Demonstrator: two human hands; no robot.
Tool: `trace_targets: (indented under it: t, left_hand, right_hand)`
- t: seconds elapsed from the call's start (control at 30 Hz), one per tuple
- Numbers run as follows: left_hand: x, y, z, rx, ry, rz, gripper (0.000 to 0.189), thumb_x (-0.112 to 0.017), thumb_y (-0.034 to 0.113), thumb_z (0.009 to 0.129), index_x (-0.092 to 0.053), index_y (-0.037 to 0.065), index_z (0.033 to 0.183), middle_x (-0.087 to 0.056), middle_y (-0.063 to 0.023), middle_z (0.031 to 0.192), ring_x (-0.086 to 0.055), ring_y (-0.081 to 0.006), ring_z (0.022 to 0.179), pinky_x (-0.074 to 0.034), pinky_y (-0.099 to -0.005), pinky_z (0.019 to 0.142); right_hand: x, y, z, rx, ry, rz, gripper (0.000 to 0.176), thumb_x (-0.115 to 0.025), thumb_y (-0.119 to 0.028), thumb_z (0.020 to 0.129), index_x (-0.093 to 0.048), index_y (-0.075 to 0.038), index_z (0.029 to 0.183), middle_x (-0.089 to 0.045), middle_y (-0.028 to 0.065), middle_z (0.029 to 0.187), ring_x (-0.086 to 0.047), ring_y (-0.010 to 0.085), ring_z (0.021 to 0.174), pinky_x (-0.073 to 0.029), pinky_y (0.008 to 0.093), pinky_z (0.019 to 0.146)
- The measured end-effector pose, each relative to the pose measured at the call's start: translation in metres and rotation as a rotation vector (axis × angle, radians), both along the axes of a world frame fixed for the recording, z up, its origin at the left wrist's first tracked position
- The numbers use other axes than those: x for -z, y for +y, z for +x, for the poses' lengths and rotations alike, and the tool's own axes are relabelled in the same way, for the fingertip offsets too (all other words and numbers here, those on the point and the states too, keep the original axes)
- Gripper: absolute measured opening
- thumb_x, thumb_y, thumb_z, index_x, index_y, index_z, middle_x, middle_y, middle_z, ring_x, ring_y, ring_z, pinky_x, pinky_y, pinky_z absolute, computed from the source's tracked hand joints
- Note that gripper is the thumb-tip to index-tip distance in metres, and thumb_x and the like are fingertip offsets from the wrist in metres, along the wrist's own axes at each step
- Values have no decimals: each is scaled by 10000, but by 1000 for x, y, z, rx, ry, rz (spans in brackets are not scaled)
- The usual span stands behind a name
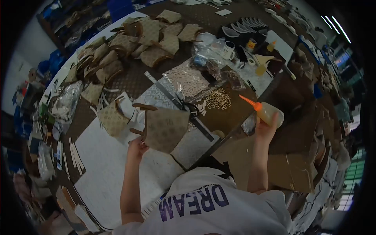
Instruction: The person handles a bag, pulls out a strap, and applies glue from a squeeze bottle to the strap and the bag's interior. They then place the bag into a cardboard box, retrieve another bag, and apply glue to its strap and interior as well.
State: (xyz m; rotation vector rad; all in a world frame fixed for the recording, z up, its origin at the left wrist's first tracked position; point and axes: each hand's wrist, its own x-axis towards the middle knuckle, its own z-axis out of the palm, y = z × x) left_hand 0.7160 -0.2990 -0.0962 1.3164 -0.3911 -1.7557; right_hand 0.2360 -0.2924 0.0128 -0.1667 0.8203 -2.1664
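My left hand [138, 149] is closed on the lower left edge of a tan patterned fabric panel [166, 129] with brown strips at its left side. The panel is raised over the white work board. On the right, my right hand [266, 127] grips a translucent squeeze bottle [271, 114] with an orange nozzle, which points up and to the left, apart from the panel. Another patterned panel [113, 118] lies just left of the held one. A metal ruler [163, 89] and black-handled scissors [190, 108] lie beyond the held panel.
Patterned panels are heaped in a pile [150, 33] at the far left. Small gold rings [219, 98] and a plastic bag of pale pieces [188, 80] sit mid-table. Behind them stand a white mug [228, 50] and a row of dark curved pieces [244, 27]. Cardboard [291, 170] lies at right.
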Motion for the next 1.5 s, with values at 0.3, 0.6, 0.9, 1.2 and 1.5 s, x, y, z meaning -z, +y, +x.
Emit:
trace_targets:
  t: [0.3, 0.6, 0.9, 1.2, 1.5]
  left_hand:
    - [23, -180, -201, -241, 406, 107, 254, -364, 123, 964, -530, -30, 1079, -594, -113, 1069, -581, -252, 973, -525, -332, 871]
    - [12, -352, -393, -231, 796, -3, 254, -420, 130, 972, -451, -24, 1172, -516, -153, 1166, -540, -274, 1062, -510, -373, 927]
    - [117, -332, -128, -377, -1035, -529, 202, -520, 38, 830, -665, 4, 966, -681, -134, 934, -656, -225, 825, -520, -322, 741]
    - [98, -235, 132, 80, -2088, 242, 485, -623, 35, 730, -526, 86, 1203, -516, -138, 1152, -521, -342, 1033, -484, -430, 787]
    - [-75, -186, 131, 56, -1126, 81, 617, -424, -20, 730, -473, 151, 1321, -651, -159, 1000, -657, -269, 807, -553, -381, 557]
  right_hand:
    - [4, 19, -81, 167, 42, 43, 516, -643, -326, 862, -446, -33, 1238, -521, 121, 1231, -520, 273, 1137, -469, 397, 943]
    - [20, -59, -201, 220, 226, 40, 589, -596, -364, 886, -396, 46, 1259, -483, 182, 1253, -483, 300, 1176, -415, 406, 1009]
    - [-27, -165, -139, 142, 518, 366, 648, -597, -403, 877, -376, 54, 1279, -461, 178, 1257, -480, 275, 1167, -399, 389, 1010]
    - [-9, -195, -58, -68, 691, 329, 641, -593, -373, 890, -339, 16, 1332, -444, 147, 1286, -460, 258, 1187, -387, 385, 1010]
    - [-4, -228, 3, -286, 587, 123, 622, -620, -346, 872, -368, -22, 1339, -468, 118, 1286, -478, 239, 1167, -407, 371, 978]
